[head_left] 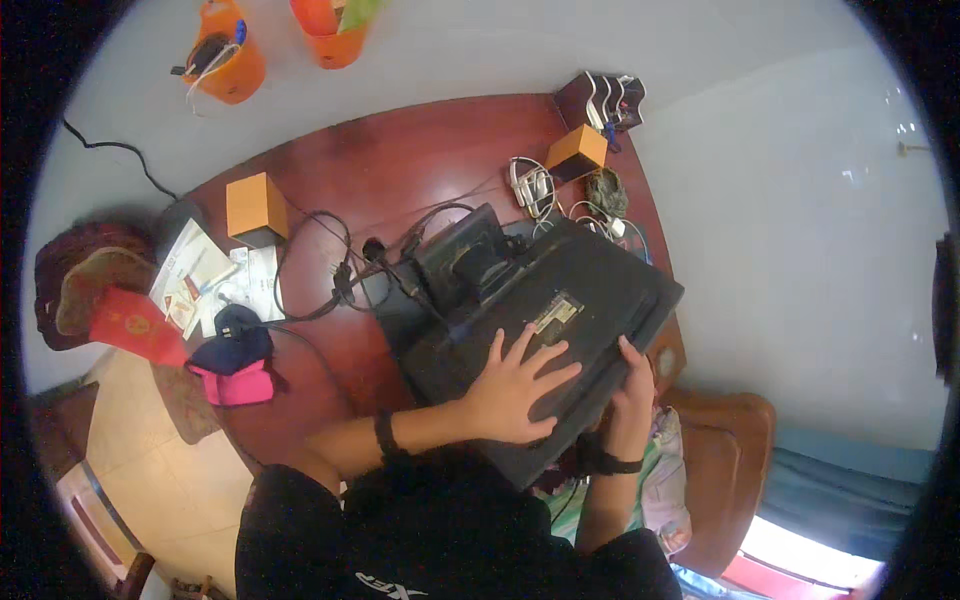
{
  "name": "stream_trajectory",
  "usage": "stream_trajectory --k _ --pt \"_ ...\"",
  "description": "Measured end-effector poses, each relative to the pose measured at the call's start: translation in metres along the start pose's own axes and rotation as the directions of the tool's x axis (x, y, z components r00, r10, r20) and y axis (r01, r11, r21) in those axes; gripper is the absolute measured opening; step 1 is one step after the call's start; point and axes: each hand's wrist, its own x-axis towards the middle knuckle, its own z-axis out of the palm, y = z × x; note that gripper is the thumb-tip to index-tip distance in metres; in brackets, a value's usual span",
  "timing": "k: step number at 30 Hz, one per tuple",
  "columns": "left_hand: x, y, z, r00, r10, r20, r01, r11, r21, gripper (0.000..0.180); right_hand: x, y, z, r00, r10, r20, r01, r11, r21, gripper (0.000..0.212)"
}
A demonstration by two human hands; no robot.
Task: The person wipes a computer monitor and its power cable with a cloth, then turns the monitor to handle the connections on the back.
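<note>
A black monitor (610,275) lies with its back facing up, set at a slant on the dark red desk. Its stand (475,255) sticks up on the far side, and a small label (558,313) shows on the back panel. My left hand (515,390) rests flat on that panel near the label, fingers spread. At the near right edge, my right hand (635,385) grips the monitor, thumb on top; its other fingers are mostly hidden. Black cables (340,280) run from the stand's side across the desk. The screen side is out of sight.
Two small orange boxes stand on the desk (340,135), one left (255,208), one far right (578,152). Papers (190,265), a red packet (135,322) and a pink-and-navy item (240,385) lie left. A white cable bundle (533,188) sits behind the monitor; a brown chair (730,470) is right.
</note>
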Motion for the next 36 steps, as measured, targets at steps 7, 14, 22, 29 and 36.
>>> stream_trajectory --k 7,14,22,29,36 --pt "-0.015 -0.037 0.008 0.993 0.121 0.017 -0.115 0.97 -0.214 0.061 -0.052 0.008 0.005 0.96 -0.279 -0.027 0.242 0.872 -0.426 0.031" --pt "-0.011 -0.078 -0.011 0.978 -0.137 -0.157 0.116 0.983 -0.14 0.04 -0.026 0.01 -0.026 0.926 0.064 -0.371 -0.109 0.989 -0.101 0.019" --pt "-0.081 -0.156 -0.002 0.807 -0.27 -0.526 0.305 0.952 -0.022 0.04 -0.034 0.023 -0.055 0.884 0.171 -0.435 -0.225 0.971 -0.075 0.036" --pt "-0.214 -0.204 0.037 0.804 -0.534 -0.262 0.591 0.769 0.244 0.059 -0.022 0.02 -0.024 0.695 0.193 -0.693 -0.242 0.97 0.028 0.051" --pt "-0.212 -0.203 0.04 0.792 -0.575 -0.206 0.601 0.674 0.428 0.064 -0.013 0.031 -0.002 0.673 0.036 -0.739 -0.285 0.934 -0.213 0.049"
